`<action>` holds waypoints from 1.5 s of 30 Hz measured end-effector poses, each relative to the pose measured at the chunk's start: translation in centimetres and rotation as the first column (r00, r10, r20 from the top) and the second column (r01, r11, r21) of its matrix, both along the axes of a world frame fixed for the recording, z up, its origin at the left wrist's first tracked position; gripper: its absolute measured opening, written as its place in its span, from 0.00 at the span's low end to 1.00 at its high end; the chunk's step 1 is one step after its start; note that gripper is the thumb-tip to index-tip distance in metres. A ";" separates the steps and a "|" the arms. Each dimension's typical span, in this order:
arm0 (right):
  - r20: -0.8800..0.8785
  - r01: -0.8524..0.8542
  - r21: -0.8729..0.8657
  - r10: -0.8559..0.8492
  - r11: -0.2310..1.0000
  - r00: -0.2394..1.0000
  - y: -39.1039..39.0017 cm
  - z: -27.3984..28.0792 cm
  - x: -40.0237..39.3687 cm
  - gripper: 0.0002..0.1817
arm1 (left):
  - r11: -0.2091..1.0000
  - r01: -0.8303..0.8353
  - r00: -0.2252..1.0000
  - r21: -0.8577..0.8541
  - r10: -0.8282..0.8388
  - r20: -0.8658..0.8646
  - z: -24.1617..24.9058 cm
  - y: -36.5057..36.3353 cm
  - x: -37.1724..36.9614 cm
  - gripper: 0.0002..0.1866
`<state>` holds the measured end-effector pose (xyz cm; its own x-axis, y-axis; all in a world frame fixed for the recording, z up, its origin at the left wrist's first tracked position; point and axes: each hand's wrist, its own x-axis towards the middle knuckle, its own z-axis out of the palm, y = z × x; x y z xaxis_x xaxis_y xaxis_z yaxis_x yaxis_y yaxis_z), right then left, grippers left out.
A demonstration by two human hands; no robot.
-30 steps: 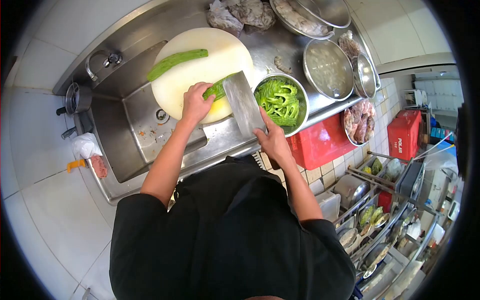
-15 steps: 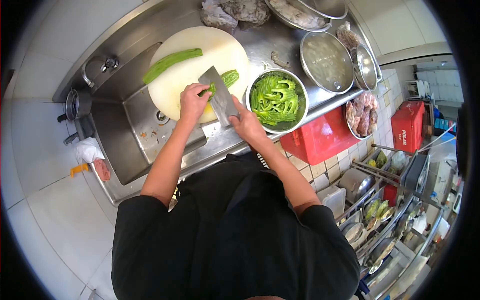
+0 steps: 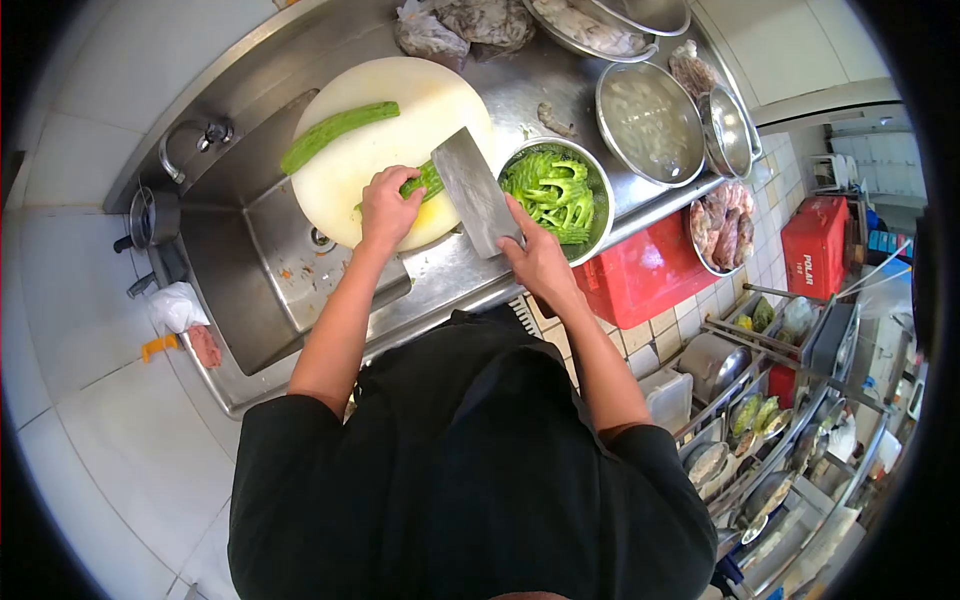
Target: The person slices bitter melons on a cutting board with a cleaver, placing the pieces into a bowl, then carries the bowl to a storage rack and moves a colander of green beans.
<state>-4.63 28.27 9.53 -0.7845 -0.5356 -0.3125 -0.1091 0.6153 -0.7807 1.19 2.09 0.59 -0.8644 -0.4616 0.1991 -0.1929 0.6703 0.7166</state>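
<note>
On a round white cutting board (image 3: pixel 350 190) lies a long piece of green ridged vegetable (image 3: pixel 340 135). My left hand (image 3: pixel 390 208) is closed on a shorter green piece (image 3: pixel 428 180) at the board's right part. The handle of a wide cleaver (image 3: pixel 474 195) is in my right hand (image 3: pixel 540 262); its blade stands just right of the held piece, between the board and a metal bowl (image 3: pixel 603 205). Curved green slices (image 3: pixel 550 195) fill much of that bowl.
The sink (image 3: pixel 240 290) lies left of the board. Beyond the bowl stand a basin of cloudy liquid (image 3: pixel 650 125) and more metal bowls. Plastic bags (image 3: pixel 432 35) lie at the back. A red cooler (image 3: pixel 640 285) stands below the counter's edge, near a bowl of meat (image 3: pixel 722 228).
My right hand and the cleaver have moved right, from across the green piece to beside it, now partly over the bowl's left rim. More of the held piece shows. My left hand stays nearly in place.
</note>
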 end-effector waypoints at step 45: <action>0.431 -0.029 0.126 -0.028 0.992 0.902 1.2 3.0 1.6 0.37 | 0.997 -0.015 1.000 0.074 0.014 0.013 -0.6 -0.2 -1.2 0.14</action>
<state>-3.06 29.51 12.56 -0.5575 -0.4694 -0.6847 0.2201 0.7117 -0.6671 -0.04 1.89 0.00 -0.8597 -0.4873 0.1535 -0.2113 0.6126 0.7617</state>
